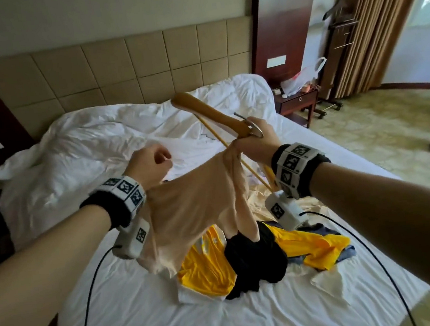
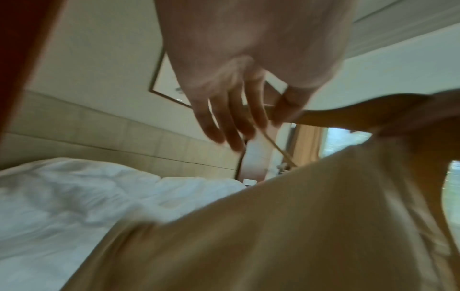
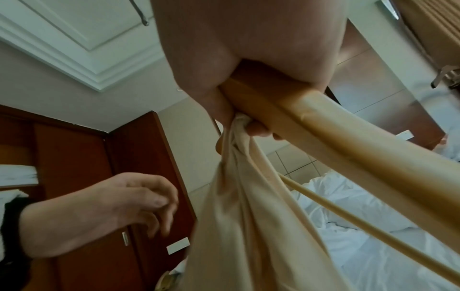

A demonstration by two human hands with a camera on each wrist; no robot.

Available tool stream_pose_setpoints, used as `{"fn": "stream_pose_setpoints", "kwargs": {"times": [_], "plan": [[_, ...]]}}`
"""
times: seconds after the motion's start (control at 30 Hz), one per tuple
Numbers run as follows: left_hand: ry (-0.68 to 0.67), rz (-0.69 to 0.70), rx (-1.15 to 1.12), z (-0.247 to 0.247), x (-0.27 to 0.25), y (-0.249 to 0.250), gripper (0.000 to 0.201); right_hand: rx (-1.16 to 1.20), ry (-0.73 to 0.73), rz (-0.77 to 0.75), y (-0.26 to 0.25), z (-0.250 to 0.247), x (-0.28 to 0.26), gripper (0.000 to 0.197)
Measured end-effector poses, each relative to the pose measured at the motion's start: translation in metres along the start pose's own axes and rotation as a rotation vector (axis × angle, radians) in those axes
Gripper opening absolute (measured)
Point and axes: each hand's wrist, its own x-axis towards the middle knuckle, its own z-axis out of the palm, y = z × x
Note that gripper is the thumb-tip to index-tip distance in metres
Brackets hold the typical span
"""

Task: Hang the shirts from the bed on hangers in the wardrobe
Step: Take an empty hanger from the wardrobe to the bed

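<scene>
The right hand grips the wooden hanger and pinches the beige shirt; at 9 o'clock of it, the left hand holds nothing, fingers loosely curled.

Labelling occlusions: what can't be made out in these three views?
- Wardrobe rail: outside every view.
- wooden hanger near arm: head view, behind right hand and beige shirt.
- Left wrist view: motion-blurred, left hand indistinct.
- black garment: type unclear, bunched.

White bed, yellow shirt, black garment
</scene>
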Motion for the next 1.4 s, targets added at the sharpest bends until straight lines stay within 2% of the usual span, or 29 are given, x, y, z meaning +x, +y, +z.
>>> {"fn": "stream_pose_setpoints", "kwargs": {"times": [0.07, 0.1, 0.13, 0.2, 0.33, 0.47, 0.53, 0.57, 0.63, 0.67, 0.73, 0.8, 0.87, 0.9, 1.0, 1.1, 1.23, 1.33, 1.4], "plan": [[-0.275, 0.125, 0.109, 0.024, -0.014, 0.024, 0.03, 0.043, -0.018, -0.014, -0.009, 0.009, -0.007, 0.036], [-0.35, 0.165, 0.171, 0.036, -0.021, 0.036, 0.04, 0.059, -0.038, -0.018, -0.014, 0.014, -0.009, 0.039], [-0.365, 0.193, 0.206, 0.048, -0.026, 0.045, 0.043, 0.061, -0.061, -0.011, -0.018, 0.018, -0.012, 0.044], [-0.278, 0.225, 0.186, 0.064, -0.03, 0.051, 0.04, 0.032, -0.103, -0.01, -0.025, 0.024, -0.016, 0.051], [-0.156, 0.21, -0.016, 0.066, -0.032, 0.046, 0.034, -0.047, -0.127, -0.041, -0.033, 0.022, -0.019, 0.029], [-0.121, 0.12, -0.18, 0.059, -0.03, 0.037, 0.023, -0.037, -0.066, -0.031, -0.031, 0.016, -0.022, 0.021], [-0.082, 0.023, -0.358, 0.058, -0.026, 0.028, 0.024, -0.019, -0.037, -0.014, -0.029, 0.012, -0.023, 0.019], [-0.021, -0.007, -0.415, 0.057, -0.025, 0.026, 0.022, -0.019, -0.025, 0.004, -0.028, 0.01, -0.023, 0.018], [0.119, 0.046, -0.407, 0.055, -0.033, 0.029, 0.007, -0.026, -0.008, 0.04, -0.026, 0.008, -0.021, 0.015], [0.132, 0.127, -0.386, 0.053, -0.039, 0.035, 0.008, -0.03, -0.005, 0.053, -0.025, 0.009, -0.02, 0.015], [0.003, 0.241, -0.315, 0.055, -0.049, 0.05, 0.023, -0.041, -0.009, 0.056, -0.025, 0.014, -0.023, 0.018], [-0.067, 0.231, -0.176, 0.064, -0.051, 0.059, 0.022, -0.041, -0.032, 0.047, -0.024, 0.021, -0.026, 0.017], [0.01, 0.197, -0.096, 0.069, -0.047, 0.061, 0.023, -0.037, -0.064, 0.023, -0.026, 0.026, -0.03, 0.009], [0.059, 0.185, -0.103, 0.068, -0.047, 0.062, 0.028, -0.037, -0.076, 0.003, -0.027, 0.028, -0.032, 0.012], [0.1, 0.115, -0.28, 0.061, -0.047, 0.064, 0.03, -0.02, -0.074, -0.056, -0.026, 0.026, -0.036, 0.014], [0.101, -0.028, -0.453, 0.051, -0.042, 0.068, 0.024, 0.003, -0.046, -0.088, -0.017, 0.025, -0.039, 0.028], [0.136, -0.059, -0.657, 0.033, -0.041, 0.08, 0.026, -0.115, -0.051, -0.122, 0.009, 0.039, -0.042, 0.047], [0.115, -0.079, -0.739, 0.02, -0.039, 0.086, 0.029, -0.22, -0.096, -0.084, 0.029, 0.052, -0.042, 0.056], [0.151, -0.121, -0.786, 0.009, -0.039, 0.085, 0.028, -0.29, -0.144, -0.022, 0.039, 0.06, -0.043, 0.053]]}}
